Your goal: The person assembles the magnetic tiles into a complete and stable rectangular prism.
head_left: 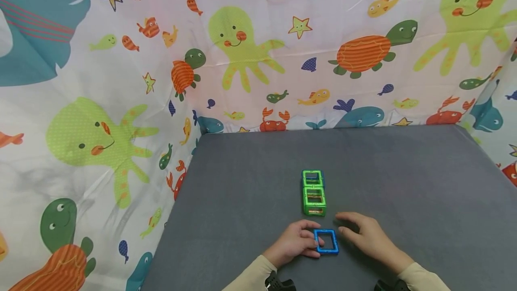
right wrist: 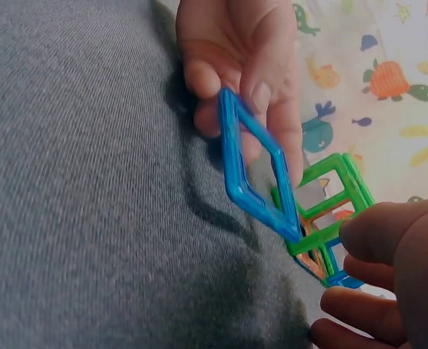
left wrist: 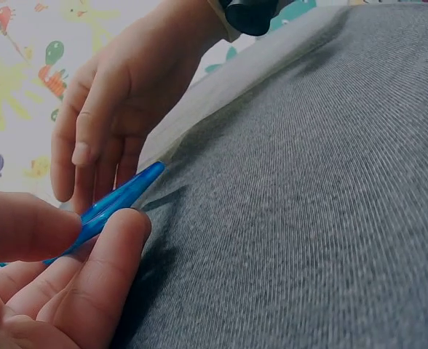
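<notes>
A blue square magnetic tile (head_left: 327, 251), an open frame, is pinched between the thumb and fingers of my left hand (head_left: 296, 240). In the left wrist view the tile (left wrist: 123, 198) shows edge-on, tilted just above the table. My right hand (head_left: 369, 236) is to the right of the tile, apart from it, with thumb and fingers spread and holding nothing. Beyond both hands stands a block-shaped build (head_left: 313, 187) of magnetic tiles, green on top with blue and orange parts. In the right wrist view this build (right wrist: 323, 241) appears behind the tile, partly covered by my right fingers.
A dark grey cloth covers the table (head_left: 250, 183). Hanging fabric (head_left: 266, 111) printed with sea animals encloses the back and both sides. A dark band (head_left: 279, 282) is worn at my left wrist.
</notes>
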The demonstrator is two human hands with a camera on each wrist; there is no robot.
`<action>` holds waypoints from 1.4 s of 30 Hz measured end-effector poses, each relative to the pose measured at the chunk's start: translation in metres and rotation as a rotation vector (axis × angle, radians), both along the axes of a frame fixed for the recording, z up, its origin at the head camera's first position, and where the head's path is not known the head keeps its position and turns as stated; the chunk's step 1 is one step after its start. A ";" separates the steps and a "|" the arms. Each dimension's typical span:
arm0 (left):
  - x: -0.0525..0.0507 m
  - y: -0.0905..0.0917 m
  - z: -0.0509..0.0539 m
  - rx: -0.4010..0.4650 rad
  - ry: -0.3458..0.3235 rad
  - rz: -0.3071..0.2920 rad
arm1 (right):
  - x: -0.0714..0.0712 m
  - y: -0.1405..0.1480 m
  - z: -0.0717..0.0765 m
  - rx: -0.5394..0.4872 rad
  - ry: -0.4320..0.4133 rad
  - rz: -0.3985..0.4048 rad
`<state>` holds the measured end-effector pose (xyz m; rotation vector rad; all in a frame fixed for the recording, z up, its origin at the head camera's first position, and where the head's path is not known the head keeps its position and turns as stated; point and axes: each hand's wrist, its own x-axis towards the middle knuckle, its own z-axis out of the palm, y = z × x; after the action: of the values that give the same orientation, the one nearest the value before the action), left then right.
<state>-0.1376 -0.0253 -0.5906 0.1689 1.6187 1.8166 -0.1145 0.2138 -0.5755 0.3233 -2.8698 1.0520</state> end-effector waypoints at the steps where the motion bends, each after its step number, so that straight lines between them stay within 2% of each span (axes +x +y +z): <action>1: 0.000 0.001 0.000 0.000 0.001 -0.002 | 0.000 -0.001 0.000 -0.007 -0.004 -0.006; 4: 0.000 0.002 -0.001 -0.004 -0.010 -0.008 | 0.001 -0.003 0.002 -0.027 -0.024 -0.022; 8: 0.001 0.003 -0.001 -0.019 -0.021 -0.014 | 0.000 -0.003 0.003 -0.104 -0.125 -0.034; 15: 0.001 0.013 -0.002 -0.007 -0.039 0.008 | -0.004 0.004 0.000 -0.492 -0.439 -0.064; 19: 0.002 0.021 -0.003 0.006 -0.038 0.031 | -0.005 0.011 -0.002 -0.631 -0.543 -0.076; 28: 0.004 0.031 -0.006 0.011 -0.034 0.070 | -0.007 0.023 -0.004 -0.724 -0.663 -0.028; 42: 0.002 0.032 -0.001 -0.013 -0.036 0.037 | -0.008 0.023 -0.005 -0.748 -0.698 0.022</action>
<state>-0.1357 0.0066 -0.5913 0.0999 1.6186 1.8262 -0.1226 0.2373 -0.5802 -0.0933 -2.6373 2.5113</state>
